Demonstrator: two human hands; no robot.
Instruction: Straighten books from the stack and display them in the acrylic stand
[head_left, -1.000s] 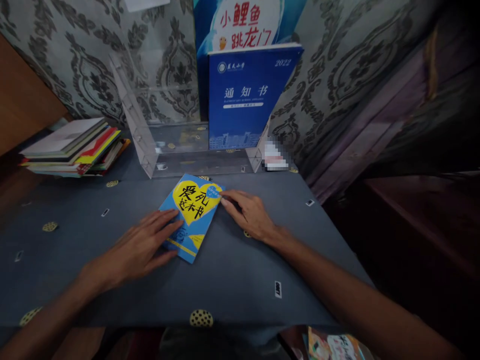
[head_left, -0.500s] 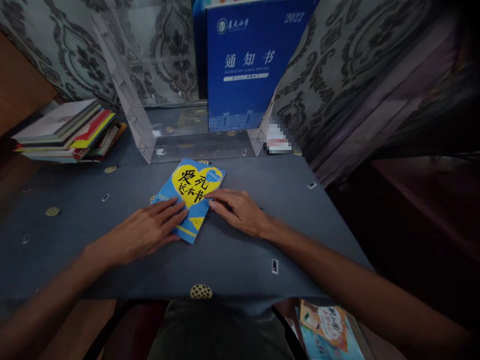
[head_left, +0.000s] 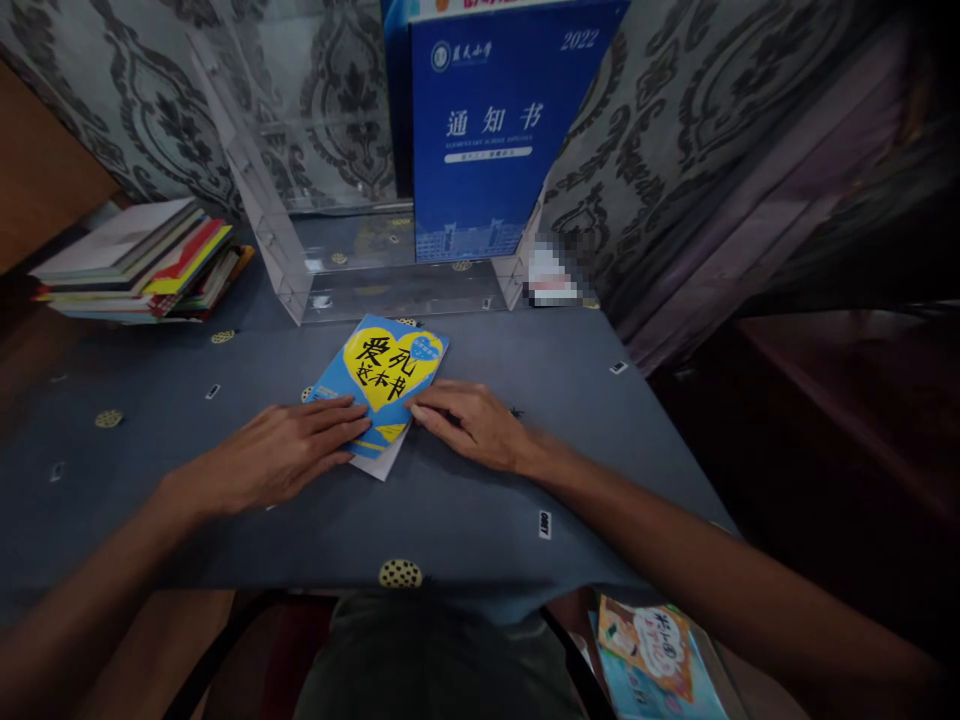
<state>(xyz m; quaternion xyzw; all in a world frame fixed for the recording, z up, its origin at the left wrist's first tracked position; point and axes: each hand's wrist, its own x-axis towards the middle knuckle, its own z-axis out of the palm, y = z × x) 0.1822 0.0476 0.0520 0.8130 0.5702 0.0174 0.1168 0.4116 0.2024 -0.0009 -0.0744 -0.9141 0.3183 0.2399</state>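
A small blue book (head_left: 381, 370) with a yellow heart and black characters lies slanted on the cloth-covered table. Its lower right cover corner is lifted and curled, so a strip of white page (head_left: 384, 463) shows beneath. My left hand (head_left: 289, 448) rests flat across the book's lower left part, fingers stretched out. At the right edge, my right hand (head_left: 476, 425) pinches the cover between thumb and forefinger.
A clear acrylic stand (head_left: 289, 285) behind the book holds a tall blue booklet (head_left: 480, 130). Stacked books (head_left: 135, 262) lie at the back left. Another colourful book (head_left: 656, 655) is low on the right, below the table edge (head_left: 480, 590).
The book's lower cover corner has come up and bent, exposing white page underneath. My right thumb and forefinger have shifted slightly left onto the cover edge. My left hand stays nearly in place.
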